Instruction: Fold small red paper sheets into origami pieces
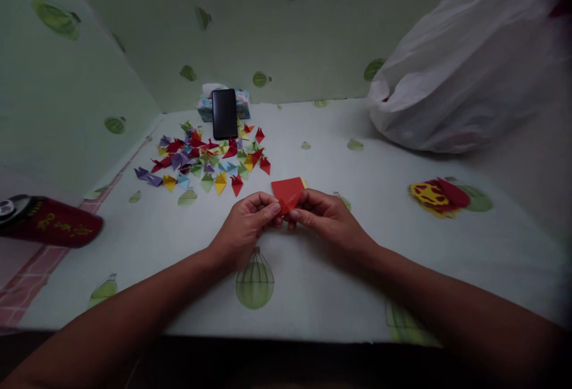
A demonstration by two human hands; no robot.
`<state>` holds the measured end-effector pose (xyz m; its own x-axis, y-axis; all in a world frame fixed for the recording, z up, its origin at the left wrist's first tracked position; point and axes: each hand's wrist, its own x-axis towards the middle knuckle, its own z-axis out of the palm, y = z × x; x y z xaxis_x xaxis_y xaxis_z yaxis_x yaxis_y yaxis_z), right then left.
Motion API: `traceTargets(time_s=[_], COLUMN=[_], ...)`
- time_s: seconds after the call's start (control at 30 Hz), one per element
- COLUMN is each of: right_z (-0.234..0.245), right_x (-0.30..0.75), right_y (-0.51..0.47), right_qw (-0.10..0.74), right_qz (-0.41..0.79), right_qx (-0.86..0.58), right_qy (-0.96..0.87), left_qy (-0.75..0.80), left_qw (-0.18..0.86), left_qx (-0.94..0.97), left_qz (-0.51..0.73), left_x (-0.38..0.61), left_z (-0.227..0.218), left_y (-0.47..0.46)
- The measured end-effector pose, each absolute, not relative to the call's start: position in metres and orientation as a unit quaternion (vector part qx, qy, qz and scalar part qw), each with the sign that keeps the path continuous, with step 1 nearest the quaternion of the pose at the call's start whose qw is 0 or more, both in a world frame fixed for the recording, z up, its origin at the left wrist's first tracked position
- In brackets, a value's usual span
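Both hands meet over the middle of the table on a small red sheet of paper [288, 190]. My left hand [248, 217] pinches its near left corner with fingers curled. My right hand [326, 213] pinches the near right part, where the paper is folded up. The far half of the sheet lies flat past my fingertips, with a sliver of yellow paper [304, 182] showing under its right edge. A pile of several small folded paper pieces [210, 159] in red, yellow, blue, green and purple lies behind and left of my hands.
A black phone [224, 114] leans against a tissue box [206, 107] at the back. A big white plastic bag [465, 73] fills the right rear. Red and yellow paper sheets [440, 195] lie at right. A dark red can [53, 222] lies at the left edge.
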<state>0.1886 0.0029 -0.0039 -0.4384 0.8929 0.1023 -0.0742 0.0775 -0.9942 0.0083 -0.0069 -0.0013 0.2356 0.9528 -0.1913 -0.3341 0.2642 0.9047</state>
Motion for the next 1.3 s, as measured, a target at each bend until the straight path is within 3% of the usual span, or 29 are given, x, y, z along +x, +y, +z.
traceTargets(time_s=[0.87,1.3], right_z=[-0.005,-0.006], right_x=[0.188,0.189], right_y=[-0.001,-0.002], right_qw=[0.418,0.398], right_qz=[0.622,0.614], right_qx=[-0.306,-0.294], right_qy=[-0.588,-0.615], left_qy=[0.346,0.372], left_qw=[0.607,0.501], left_qx=[0.587,0.684], left_qz=[0.409,0.378], left_x=[0.005,0.004], left_z=[0.001,0.010], left_y=[-0.009,-0.012])
